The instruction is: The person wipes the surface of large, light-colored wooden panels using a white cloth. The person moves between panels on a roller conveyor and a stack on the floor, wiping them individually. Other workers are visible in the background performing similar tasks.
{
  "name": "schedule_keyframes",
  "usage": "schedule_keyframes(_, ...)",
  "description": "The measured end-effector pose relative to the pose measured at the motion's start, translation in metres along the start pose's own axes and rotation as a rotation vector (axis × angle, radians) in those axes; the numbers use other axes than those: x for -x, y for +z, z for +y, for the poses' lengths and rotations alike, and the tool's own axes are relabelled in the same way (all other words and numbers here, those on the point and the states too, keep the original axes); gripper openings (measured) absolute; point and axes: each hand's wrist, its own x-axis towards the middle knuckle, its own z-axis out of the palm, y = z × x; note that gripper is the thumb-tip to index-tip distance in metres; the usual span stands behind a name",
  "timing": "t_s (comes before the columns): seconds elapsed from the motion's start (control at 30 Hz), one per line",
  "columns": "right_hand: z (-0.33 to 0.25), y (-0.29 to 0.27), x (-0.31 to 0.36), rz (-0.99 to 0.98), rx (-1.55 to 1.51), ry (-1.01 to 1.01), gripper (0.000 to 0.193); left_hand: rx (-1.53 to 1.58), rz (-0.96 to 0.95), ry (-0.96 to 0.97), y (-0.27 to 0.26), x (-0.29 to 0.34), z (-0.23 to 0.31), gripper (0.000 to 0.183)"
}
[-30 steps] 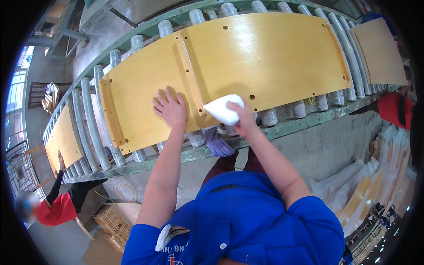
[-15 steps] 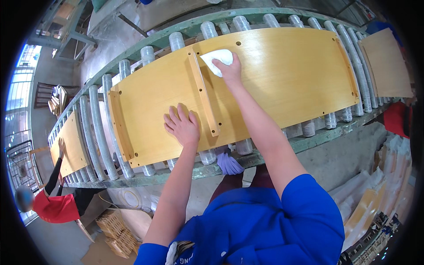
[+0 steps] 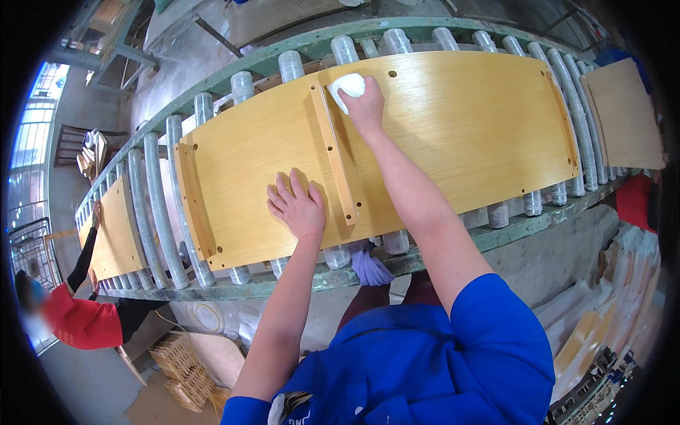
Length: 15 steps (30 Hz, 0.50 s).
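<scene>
A long, light yellow wooden panel (image 3: 453, 134) lies across the rollers in front of me. Narrow wooden strips run across it at both ends, and a middle strip (image 3: 333, 152) stands between my hands; dark holes dot the panel. My right hand (image 3: 365, 106) grips a white cloth (image 3: 347, 88) and presses it on the panel beside the far end of the middle strip. Flat on the wood, left of that strip's near part, rests my left hand (image 3: 299, 207) with its fingers spread and nothing in it.
The green-framed roller conveyor (image 3: 453, 248) curves across the view. Another panel (image 3: 117, 234) lies at the left, where a person in red (image 3: 88, 322) touches it; a further board (image 3: 623, 113) lies at the right. A purple cloth (image 3: 370, 268) hangs on the near rail. Stacked wood pieces (image 3: 184, 368) sit below left.
My right hand has slid the white cloth slightly left, closer to the middle strip, and the cloth looks more bunched. My left hand stays spread on the panel. The person in red has shifted.
</scene>
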Motion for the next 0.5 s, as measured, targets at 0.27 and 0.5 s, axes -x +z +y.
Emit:
schedule_keyframes(0.27, 0.000, -0.007, 0.008, -0.006, -0.045, 0.011, 0.037, -0.044, 0.070, 0.026, 0.003, 0.000, -0.001, 0.049)
schedule_keyframes(0.5, 0.009, -0.033, 0.050, -0.079, -0.112, 0.028, 0.038, -0.040, 0.075, 0.021, 0.003, 0.001, -0.002, 0.049)
